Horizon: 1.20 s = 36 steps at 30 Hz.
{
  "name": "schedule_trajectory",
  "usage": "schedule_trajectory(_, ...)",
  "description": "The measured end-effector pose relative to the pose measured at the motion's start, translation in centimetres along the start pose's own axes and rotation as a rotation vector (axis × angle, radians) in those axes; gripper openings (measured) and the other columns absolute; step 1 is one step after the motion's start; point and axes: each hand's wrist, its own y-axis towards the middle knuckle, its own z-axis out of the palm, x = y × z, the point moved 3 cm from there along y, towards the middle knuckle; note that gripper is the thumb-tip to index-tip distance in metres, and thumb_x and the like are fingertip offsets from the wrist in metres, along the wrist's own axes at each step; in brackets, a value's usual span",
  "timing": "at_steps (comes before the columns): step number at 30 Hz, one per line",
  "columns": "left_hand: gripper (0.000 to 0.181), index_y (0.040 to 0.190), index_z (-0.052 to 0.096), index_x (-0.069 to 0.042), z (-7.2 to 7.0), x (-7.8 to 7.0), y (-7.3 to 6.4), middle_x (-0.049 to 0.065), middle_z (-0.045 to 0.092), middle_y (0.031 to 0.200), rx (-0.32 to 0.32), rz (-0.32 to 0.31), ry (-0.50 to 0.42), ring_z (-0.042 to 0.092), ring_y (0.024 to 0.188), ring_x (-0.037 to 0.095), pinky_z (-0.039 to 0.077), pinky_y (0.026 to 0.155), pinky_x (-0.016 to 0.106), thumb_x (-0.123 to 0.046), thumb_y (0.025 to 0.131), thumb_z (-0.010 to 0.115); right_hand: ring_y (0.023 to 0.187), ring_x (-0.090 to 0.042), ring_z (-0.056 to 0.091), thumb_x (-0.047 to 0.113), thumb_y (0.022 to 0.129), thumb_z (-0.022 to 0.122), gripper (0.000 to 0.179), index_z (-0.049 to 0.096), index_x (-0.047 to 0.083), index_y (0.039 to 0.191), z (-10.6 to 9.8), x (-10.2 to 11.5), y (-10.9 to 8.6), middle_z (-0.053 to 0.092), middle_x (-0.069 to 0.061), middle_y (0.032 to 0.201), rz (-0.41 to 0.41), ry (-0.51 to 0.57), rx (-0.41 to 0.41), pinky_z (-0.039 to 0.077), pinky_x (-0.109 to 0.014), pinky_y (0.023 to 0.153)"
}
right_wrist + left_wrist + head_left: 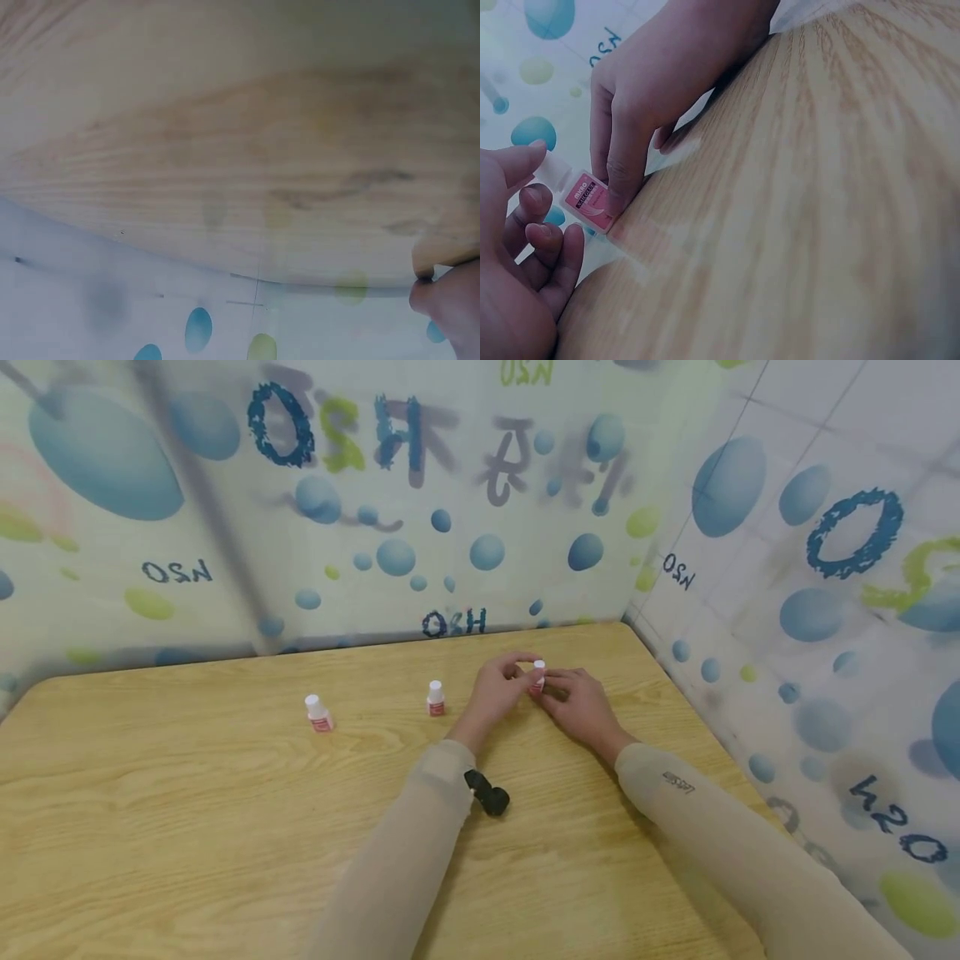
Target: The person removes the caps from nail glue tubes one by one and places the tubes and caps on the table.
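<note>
A small nail glue bottle [539,667] with a white cap and pink label is between both hands near the back right of the table. My left hand [495,689] has its thumb and fingertips at the white cap [553,172]. From the other side, my right hand [588,708] pinches the lower part of the bottle. The left wrist view shows the bottle tilted, its base close to the tabletop. Only a bit of the right hand's fingers [446,296] shows at the right wrist view's edge, and the bottle is hidden there.
Two similar bottles stand upright on the wooden table [187,827]: one bottle [436,702] just left of my left hand, another bottle [320,718] farther left. A patterned wall [360,585] borders the table's back, another wall [720,635] its right side.
</note>
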Motion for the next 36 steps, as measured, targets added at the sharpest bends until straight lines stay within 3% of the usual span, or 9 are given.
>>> schedule_trajectory(5,0.030,0.128,0.075,-0.019,-0.06,-0.01,-0.05,-0.001,0.059,0.074,0.004,-0.001,0.000,0.045,0.055,0.012,0.041,0.054,0.026,-0.035,0.103,0.072,0.133,-0.034,0.061,0.042,0.104,0.070,0.038,0.076,0.019,0.134,0.09,-0.14,0.04,0.069,-0.008,0.146,0.004,0.008,0.007,0.039,-0.063,0.117)
schedule_trajectory(15,0.034,0.136,0.072,-0.015,-0.10,0.14,0.11,0.013,0.066,0.085,0.029,0.015,0.011,0.046,0.057,0.012,0.042,0.056,0.026,-0.032,0.106,0.068,0.132,-0.035,0.062,0.042,0.103,0.070,0.039,0.076,0.019,0.133,0.13,-0.16,0.14,0.069,-0.009,0.145,-0.013,0.011,0.004,0.040,-0.065,0.116)
schedule_trajectory(23,0.026,0.128,0.074,-0.021,-0.54,0.10,0.25,0.007,0.064,0.083,-0.010,0.006,0.034,0.047,0.059,0.013,0.041,0.057,0.027,-0.034,0.106,0.068,0.133,-0.033,0.061,0.044,0.104,0.069,0.040,0.075,0.019,0.135,0.36,0.01,0.71,0.069,-0.007,0.146,-0.028,0.003,0.009,0.042,-0.060,0.116)
schedule_trajectory(33,0.024,0.125,0.073,-0.020,-0.14,0.40,0.23,0.000,0.060,0.077,0.004,-0.007,-0.001,0.045,0.059,0.012,0.040,0.057,0.027,-0.032,0.104,0.071,0.130,-0.032,0.061,0.042,0.103,0.071,0.038,0.076,0.022,0.134,0.32,-0.27,0.21,0.069,-0.005,0.146,-0.008,0.009,0.013,0.041,-0.062,0.116)
schedule_trajectory(36,0.025,0.125,0.073,-0.020,-0.03,0.26,0.16,0.003,0.062,0.078,0.003,0.001,-0.001,0.045,0.059,0.013,0.040,0.057,0.027,-0.033,0.104,0.072,0.131,-0.032,0.061,0.043,0.103,0.070,0.037,0.076,0.022,0.134,0.22,-0.28,0.08,0.068,-0.005,0.147,0.000,0.011,0.011,0.040,-0.062,0.116)
